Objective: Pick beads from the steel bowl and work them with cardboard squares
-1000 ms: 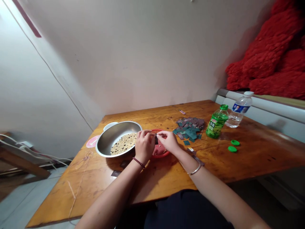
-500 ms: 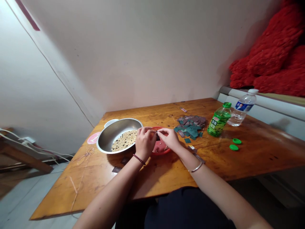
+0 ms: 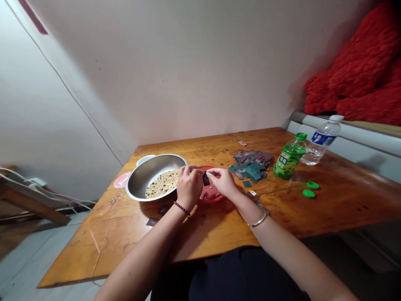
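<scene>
Between my fingertips is a small dark square piece (image 3: 206, 179), thin like cloth or paper. My left hand (image 3: 189, 186) pinches it from the left, and my right hand (image 3: 222, 182) pinches its upper edge from the right. Below both hands sits a red plastic basket (image 3: 213, 200) with a reddish bottom and a few small beads in it. Left of my left hand stands a tilted steel bowl (image 3: 138, 177) holding pale beads (image 3: 164, 183) mixed with dark ones. A pile of dark green and brown squares (image 3: 252, 165) lies beyond my right hand.
A green drink bottle (image 3: 288, 156) and a clear water bottle (image 3: 321, 142) stand at the right, near two green caps (image 3: 308, 193). Thread (image 3: 106, 209) trails over the table's left side. Loose dark squares (image 3: 152, 222) lie near the bowl. A red fluffy heap (image 3: 360, 71) rests behind.
More of the dark square now shows hanging between my fingertips. Both hands stay over the basket, nearly in place. The view has shifted slightly.
</scene>
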Available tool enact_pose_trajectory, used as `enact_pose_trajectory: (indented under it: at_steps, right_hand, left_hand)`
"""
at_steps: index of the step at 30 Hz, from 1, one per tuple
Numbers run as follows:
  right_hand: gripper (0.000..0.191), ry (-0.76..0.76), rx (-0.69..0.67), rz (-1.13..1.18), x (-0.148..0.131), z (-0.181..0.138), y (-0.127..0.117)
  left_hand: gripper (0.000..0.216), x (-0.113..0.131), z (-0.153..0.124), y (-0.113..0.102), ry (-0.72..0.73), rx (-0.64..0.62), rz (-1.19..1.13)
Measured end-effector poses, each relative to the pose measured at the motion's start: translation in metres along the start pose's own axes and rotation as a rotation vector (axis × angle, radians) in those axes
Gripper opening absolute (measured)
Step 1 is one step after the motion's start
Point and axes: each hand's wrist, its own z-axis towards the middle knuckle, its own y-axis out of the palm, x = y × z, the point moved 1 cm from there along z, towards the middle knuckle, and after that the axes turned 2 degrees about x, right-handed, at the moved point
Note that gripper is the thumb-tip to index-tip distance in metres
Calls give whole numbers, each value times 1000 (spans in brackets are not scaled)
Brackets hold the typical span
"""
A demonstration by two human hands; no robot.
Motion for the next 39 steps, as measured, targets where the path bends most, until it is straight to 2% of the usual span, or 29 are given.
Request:
enact_pose_trajectory:
  at_steps: [23,29,35,39]
  right_hand:
    - [16,11,-7,-40,2,0,1]
    - [17,21,13,7,4,1,2]
    - [17,86,-44,160,4,1,5]
    - [18,99,-29,123,4,0,4]
  left_hand:
    - [13,2,0,1,44,-4,13]
    - [12,3,-1,0,20,11,1]
    - [13,5,-1,0,-1,28,10]
    - [14,4,-1,1,-1,25,37]
